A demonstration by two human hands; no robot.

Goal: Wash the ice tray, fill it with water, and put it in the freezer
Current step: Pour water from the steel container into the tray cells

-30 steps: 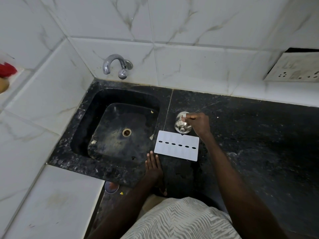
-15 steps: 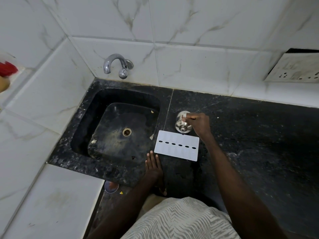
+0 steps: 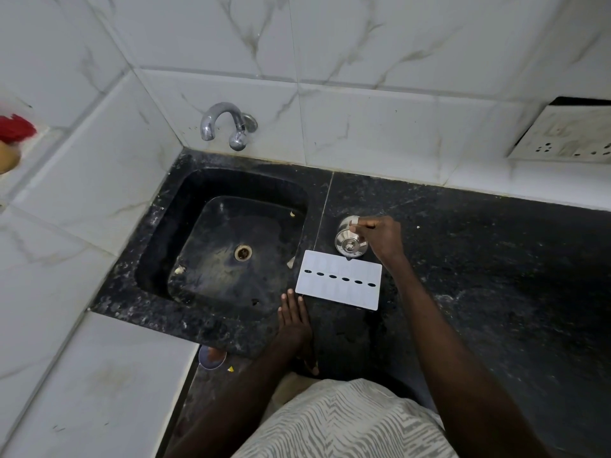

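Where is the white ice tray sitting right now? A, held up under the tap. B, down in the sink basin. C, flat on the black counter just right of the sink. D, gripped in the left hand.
C: the ice tray lies flat on the black counter beside the sink, next to the steel cup that the right hand grips.

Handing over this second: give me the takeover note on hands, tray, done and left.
Left hand: open, flat on the counter by the near-left corner of the ice tray.
Right hand: grips a small steel cup tipped over the tray's far edge.
Tray: on the counter, right of the sink.
Done: washing cannot be judged.
Left: finish filling, it seems, then the freezer.
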